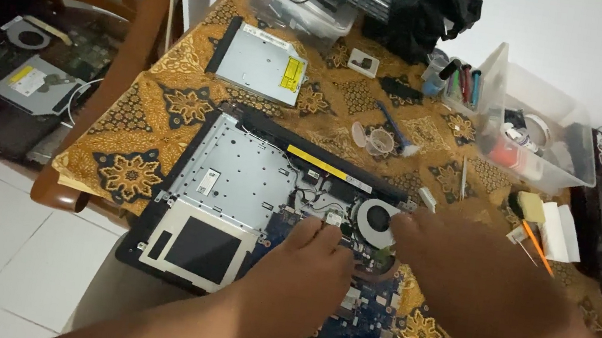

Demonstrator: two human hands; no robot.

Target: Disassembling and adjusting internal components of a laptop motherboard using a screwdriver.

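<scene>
Working inside the opened laptop (232,214) lying on the patterned desk (173,73), the left hand (307,268) is pressing loosely spread fingers beside the cooling fan (376,223) while the right hand (487,297), empty and flat, is reaching over it, likely needing a careful grip next.

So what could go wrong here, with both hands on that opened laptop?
1. The opened laptop overhangs the table edge toward the person's lap; pressing on it could tip it.
2. The left hand and right hand lie on the bare blue circuit board near the fan; they might snag thin cables.
3. Small loose parts lie on the patterned cloth, where they could be lost.
</scene>
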